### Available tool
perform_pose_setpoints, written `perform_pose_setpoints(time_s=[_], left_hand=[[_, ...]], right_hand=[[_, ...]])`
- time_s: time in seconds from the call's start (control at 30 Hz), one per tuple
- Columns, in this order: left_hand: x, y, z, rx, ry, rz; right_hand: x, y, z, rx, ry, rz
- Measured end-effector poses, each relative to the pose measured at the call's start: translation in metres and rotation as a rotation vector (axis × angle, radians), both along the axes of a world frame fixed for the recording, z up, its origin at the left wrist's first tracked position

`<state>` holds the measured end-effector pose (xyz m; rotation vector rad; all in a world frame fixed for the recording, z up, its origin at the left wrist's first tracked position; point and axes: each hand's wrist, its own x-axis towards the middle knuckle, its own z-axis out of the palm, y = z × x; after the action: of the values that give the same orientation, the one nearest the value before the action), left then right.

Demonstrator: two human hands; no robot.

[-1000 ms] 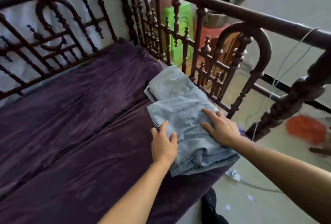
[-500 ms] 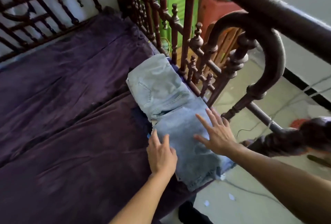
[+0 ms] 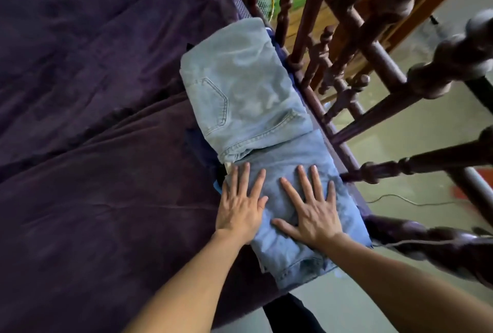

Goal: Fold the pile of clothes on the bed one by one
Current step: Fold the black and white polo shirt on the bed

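Observation:
Two folded pairs of light blue jeans lie along the bed's right edge. The nearer pair (image 3: pixel 298 247) overhangs the bed's front corner; my left hand (image 3: pixel 240 207) lies flat on its left edge with fingers straight, and my right hand (image 3: pixel 310 207) presses flat on its middle with fingers spread. The farther pair (image 3: pixel 240 92) shows a back pocket and rests partly over the nearer pair's top end. A dark blue garment (image 3: pixel 200 148) peeks out beneath the jeans on the left.
The purple bedcover (image 3: pixel 93 146) stretches wide to the left. A dark wooden spindle railing (image 3: pixel 346 71) runs close along the jeans' right side. Beyond it lie a pale tiled floor (image 3: pixel 400 146) and a thin cord (image 3: pixel 405 200).
The camera has dropped closer over the jeans. Both hands slid onto the nearer pair and now lie flat side by side, fingers spread.

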<state>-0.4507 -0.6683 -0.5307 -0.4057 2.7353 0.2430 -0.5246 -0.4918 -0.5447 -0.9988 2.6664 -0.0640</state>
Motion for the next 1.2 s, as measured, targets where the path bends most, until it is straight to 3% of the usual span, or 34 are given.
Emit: perform_pose_setpoints(time_s=[0.23, 0.4, 0.6, 0.97, 1.2], left_hand=[[-0.002, -0.011, 0.035, 0.135, -0.129, -0.006], [0.059, -0.034, 0.098, 0.130, -0.063, 0.106], [0.207, -0.082, 0.154, 0.153, -0.055, 0.266], [0.538, -0.177, 0.237, -0.025, 0.109, 0.614], [0.694, -0.237, 0.281, -0.121, 0.243, 0.905]], right_hand=[[0.004, -0.006, 0.022, 0.128, -0.029, -0.001], [0.014, -0.021, 0.081, 0.244, -0.039, 0.021], [0.083, -0.076, 0.147, 0.236, 0.041, 0.160], [0.352, -0.264, 0.227, -0.107, 0.057, 0.578], [0.491, -0.404, 0.288, -0.266, 0.123, 0.880]])
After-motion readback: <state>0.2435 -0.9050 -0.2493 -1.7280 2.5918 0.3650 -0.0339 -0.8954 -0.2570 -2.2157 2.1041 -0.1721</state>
